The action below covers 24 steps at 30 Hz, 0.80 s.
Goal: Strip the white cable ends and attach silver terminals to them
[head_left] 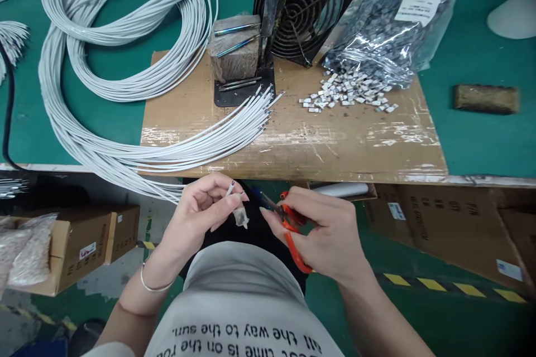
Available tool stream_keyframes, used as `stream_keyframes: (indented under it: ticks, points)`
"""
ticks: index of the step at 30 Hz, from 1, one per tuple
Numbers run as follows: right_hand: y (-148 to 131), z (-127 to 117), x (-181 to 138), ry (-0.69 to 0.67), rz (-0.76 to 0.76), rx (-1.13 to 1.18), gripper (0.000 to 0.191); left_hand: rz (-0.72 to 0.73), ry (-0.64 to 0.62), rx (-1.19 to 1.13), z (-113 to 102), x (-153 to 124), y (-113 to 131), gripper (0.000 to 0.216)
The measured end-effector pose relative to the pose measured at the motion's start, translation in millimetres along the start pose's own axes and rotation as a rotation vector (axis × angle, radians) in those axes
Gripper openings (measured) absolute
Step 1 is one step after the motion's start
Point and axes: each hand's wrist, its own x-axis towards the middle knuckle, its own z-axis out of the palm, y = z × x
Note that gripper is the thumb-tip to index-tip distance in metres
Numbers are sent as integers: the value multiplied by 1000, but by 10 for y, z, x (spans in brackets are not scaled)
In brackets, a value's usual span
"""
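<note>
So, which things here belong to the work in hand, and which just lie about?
In use: thin white wire end in left hand; orange-handled scissors in right hand.
Lying about: black grille fan; clear plastic bag; brown rectangular block.

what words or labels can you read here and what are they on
"the way to the sun," on the shirt, upside down to the camera; the words before it are unclear.
"time is on the" on the shirt's next line, both ends cut off.
Bag label: printed lines, too blurred to read.
Box labels and the print on the boxes: too small to read.
</note>
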Motion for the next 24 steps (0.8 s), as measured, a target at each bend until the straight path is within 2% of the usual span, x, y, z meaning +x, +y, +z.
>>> stream_keyframes:
  ticks: [5, 24]
  points:
    - [10, 26, 0, -20, -54, -116, 40, 40, 31, 27, 16, -11, 1, 18]
    - [8, 31, 0, -52, -79, -177, 40, 59, -9, 70, 0, -62, -48, 19]
